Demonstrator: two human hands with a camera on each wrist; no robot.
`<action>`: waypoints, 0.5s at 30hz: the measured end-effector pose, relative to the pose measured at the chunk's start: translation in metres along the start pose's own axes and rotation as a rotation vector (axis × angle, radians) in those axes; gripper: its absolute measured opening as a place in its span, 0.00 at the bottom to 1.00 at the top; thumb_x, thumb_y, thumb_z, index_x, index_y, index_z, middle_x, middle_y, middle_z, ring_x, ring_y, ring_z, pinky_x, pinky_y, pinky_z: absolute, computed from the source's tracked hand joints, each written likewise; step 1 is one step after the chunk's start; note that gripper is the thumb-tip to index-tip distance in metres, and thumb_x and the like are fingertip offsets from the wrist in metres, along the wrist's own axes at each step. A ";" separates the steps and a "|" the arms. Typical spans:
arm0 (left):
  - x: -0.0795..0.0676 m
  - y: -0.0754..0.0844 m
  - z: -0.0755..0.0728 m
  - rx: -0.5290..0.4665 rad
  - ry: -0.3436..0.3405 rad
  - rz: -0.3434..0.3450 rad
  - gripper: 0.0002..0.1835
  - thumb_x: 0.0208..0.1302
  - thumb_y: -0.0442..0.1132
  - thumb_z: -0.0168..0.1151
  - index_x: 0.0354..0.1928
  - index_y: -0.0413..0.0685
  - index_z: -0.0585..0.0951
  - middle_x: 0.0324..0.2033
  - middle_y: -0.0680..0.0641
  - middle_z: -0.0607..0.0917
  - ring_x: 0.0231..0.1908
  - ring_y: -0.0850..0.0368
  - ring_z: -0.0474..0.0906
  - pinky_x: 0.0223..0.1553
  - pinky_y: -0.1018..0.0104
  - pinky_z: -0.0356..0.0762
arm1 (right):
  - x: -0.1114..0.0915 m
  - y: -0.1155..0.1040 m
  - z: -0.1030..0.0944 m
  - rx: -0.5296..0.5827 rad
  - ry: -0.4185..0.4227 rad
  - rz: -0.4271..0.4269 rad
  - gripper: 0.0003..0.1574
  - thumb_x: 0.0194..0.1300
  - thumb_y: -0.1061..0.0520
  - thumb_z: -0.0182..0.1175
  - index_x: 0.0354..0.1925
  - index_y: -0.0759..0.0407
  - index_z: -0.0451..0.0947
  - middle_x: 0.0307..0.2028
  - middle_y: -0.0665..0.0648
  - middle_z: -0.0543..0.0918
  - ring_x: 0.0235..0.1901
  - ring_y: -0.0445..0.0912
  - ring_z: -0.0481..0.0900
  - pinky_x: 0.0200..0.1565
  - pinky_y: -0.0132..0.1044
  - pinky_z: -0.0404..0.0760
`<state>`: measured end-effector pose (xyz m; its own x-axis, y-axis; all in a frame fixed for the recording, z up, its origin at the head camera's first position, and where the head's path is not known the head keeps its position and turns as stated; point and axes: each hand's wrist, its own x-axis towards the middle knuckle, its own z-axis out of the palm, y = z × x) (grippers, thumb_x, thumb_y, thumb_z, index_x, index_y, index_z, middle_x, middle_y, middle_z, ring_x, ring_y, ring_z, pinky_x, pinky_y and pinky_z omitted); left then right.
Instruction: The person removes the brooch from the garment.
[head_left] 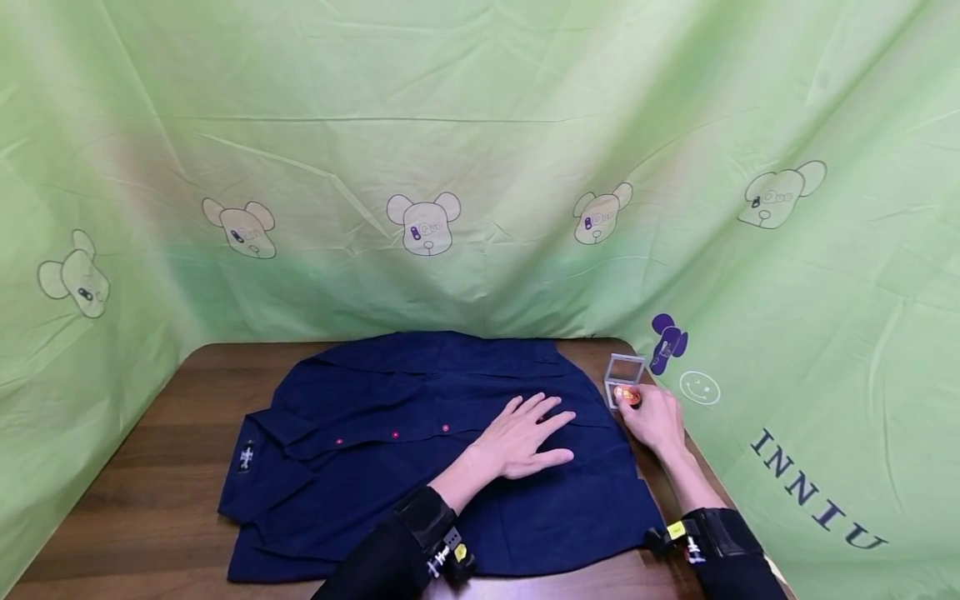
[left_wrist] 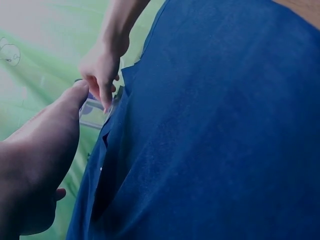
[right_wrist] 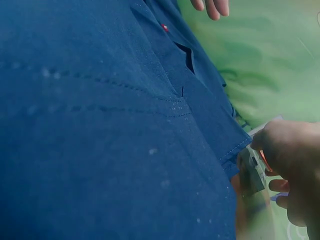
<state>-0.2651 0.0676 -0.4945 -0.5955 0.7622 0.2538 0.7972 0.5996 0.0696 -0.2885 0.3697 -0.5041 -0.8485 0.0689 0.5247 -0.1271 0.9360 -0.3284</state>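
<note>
A dark navy button-up shirt (head_left: 375, 392) with red buttons lies spread on the table, its collar (head_left: 258, 475) to the left. My left hand (head_left: 521, 437) is over the lower part of the shirt front, palm down with fingers spread. At the table's right edge, my right hand (head_left: 656, 417) pinches a small round orange-and-black object (head_left: 627, 395), partly hidden by the fingers. It is right at a small square case (head_left: 626, 358) whose frame-like lid stands up. The right wrist view shows the right hand (right_wrist: 292, 155) beside the shirt's hem (right_wrist: 237, 150), covering much of the case.
The wooden tabletop (head_left: 142, 450) shows along the left side. Green cloth (head_left: 480, 150) with printed bear heads hangs close behind the table and along both sides. Its right side (head_left: 810, 400) comes down next to the right forearm.
</note>
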 end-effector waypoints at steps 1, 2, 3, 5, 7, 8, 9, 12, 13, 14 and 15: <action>0.000 0.000 0.000 0.002 -0.002 -0.001 0.38 0.75 0.73 0.39 0.80 0.67 0.63 0.77 0.50 0.62 0.76 0.48 0.49 0.72 0.41 0.56 | 0.000 0.000 0.000 0.000 -0.001 0.001 0.19 0.61 0.54 0.70 0.42 0.70 0.89 0.39 0.70 0.89 0.38 0.68 0.82 0.37 0.62 0.76; 0.000 0.000 0.000 0.005 -0.004 0.001 0.38 0.75 0.73 0.38 0.80 0.67 0.63 0.77 0.50 0.62 0.76 0.49 0.48 0.72 0.42 0.56 | 0.001 0.000 0.000 -0.002 -0.002 0.002 0.19 0.61 0.54 0.70 0.42 0.69 0.89 0.39 0.70 0.89 0.38 0.68 0.82 0.37 0.62 0.76; 0.000 -0.001 0.000 0.007 -0.003 0.002 0.38 0.75 0.73 0.38 0.80 0.67 0.63 0.77 0.50 0.62 0.77 0.49 0.48 0.72 0.42 0.56 | 0.001 0.000 0.001 -0.004 -0.004 0.002 0.18 0.61 0.54 0.70 0.41 0.69 0.89 0.38 0.69 0.89 0.37 0.68 0.83 0.37 0.62 0.76; 0.000 -0.001 -0.001 0.008 -0.004 0.003 0.38 0.75 0.72 0.38 0.80 0.66 0.63 0.77 0.50 0.62 0.77 0.49 0.48 0.72 0.41 0.56 | 0.002 0.000 0.002 -0.011 -0.005 -0.002 0.17 0.60 0.54 0.70 0.40 0.68 0.89 0.38 0.69 0.89 0.37 0.67 0.83 0.36 0.62 0.76; 0.000 -0.001 -0.001 0.002 -0.009 0.003 0.38 0.75 0.72 0.38 0.80 0.66 0.63 0.78 0.49 0.61 0.77 0.49 0.48 0.72 0.41 0.56 | 0.003 0.000 0.003 -0.017 -0.005 -0.005 0.16 0.60 0.54 0.70 0.38 0.67 0.89 0.36 0.68 0.89 0.36 0.67 0.83 0.35 0.62 0.76; 0.000 -0.001 -0.001 -0.002 -0.010 0.003 0.38 0.76 0.72 0.38 0.80 0.66 0.63 0.78 0.49 0.61 0.77 0.49 0.48 0.72 0.41 0.56 | 0.003 0.000 0.003 -0.019 -0.004 -0.007 0.15 0.60 0.55 0.70 0.38 0.67 0.88 0.35 0.68 0.89 0.35 0.67 0.82 0.34 0.62 0.76; 0.000 -0.001 -0.001 -0.006 -0.014 0.002 0.38 0.76 0.72 0.38 0.80 0.66 0.62 0.78 0.49 0.61 0.77 0.49 0.48 0.72 0.41 0.56 | 0.003 0.000 0.003 -0.022 -0.004 -0.008 0.15 0.60 0.55 0.70 0.37 0.67 0.88 0.35 0.68 0.89 0.34 0.67 0.82 0.34 0.61 0.76; -0.001 -0.001 -0.002 -0.009 -0.024 -0.002 0.38 0.76 0.72 0.39 0.80 0.66 0.63 0.78 0.49 0.61 0.77 0.49 0.48 0.72 0.41 0.55 | 0.004 0.000 0.003 -0.028 -0.010 -0.003 0.14 0.60 0.55 0.70 0.37 0.67 0.88 0.34 0.68 0.89 0.33 0.67 0.82 0.33 0.61 0.76; -0.001 0.000 -0.003 -0.007 -0.025 -0.003 0.38 0.75 0.72 0.39 0.80 0.66 0.63 0.77 0.49 0.62 0.76 0.49 0.48 0.72 0.41 0.55 | 0.004 -0.001 0.003 -0.029 -0.014 0.001 0.15 0.60 0.55 0.70 0.37 0.67 0.88 0.33 0.67 0.89 0.33 0.66 0.82 0.33 0.61 0.76; -0.001 0.000 -0.004 -0.005 -0.024 -0.003 0.38 0.75 0.72 0.40 0.80 0.66 0.63 0.77 0.49 0.62 0.76 0.49 0.49 0.72 0.41 0.56 | 0.005 -0.001 0.002 -0.033 -0.018 0.005 0.15 0.60 0.54 0.69 0.37 0.67 0.88 0.33 0.67 0.89 0.33 0.66 0.82 0.33 0.61 0.76; -0.001 0.000 -0.005 -0.001 -0.023 -0.004 0.38 0.75 0.72 0.40 0.80 0.66 0.64 0.77 0.49 0.62 0.76 0.48 0.49 0.72 0.41 0.56 | 0.005 -0.001 0.002 -0.035 -0.023 0.010 0.15 0.60 0.54 0.69 0.37 0.67 0.88 0.33 0.67 0.89 0.33 0.66 0.82 0.33 0.61 0.76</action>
<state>-0.2637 0.0658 -0.4903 -0.6008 0.7653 0.2310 0.7950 0.6023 0.0719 -0.2936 0.3681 -0.5031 -0.8613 0.0703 0.5032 -0.1011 0.9469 -0.3053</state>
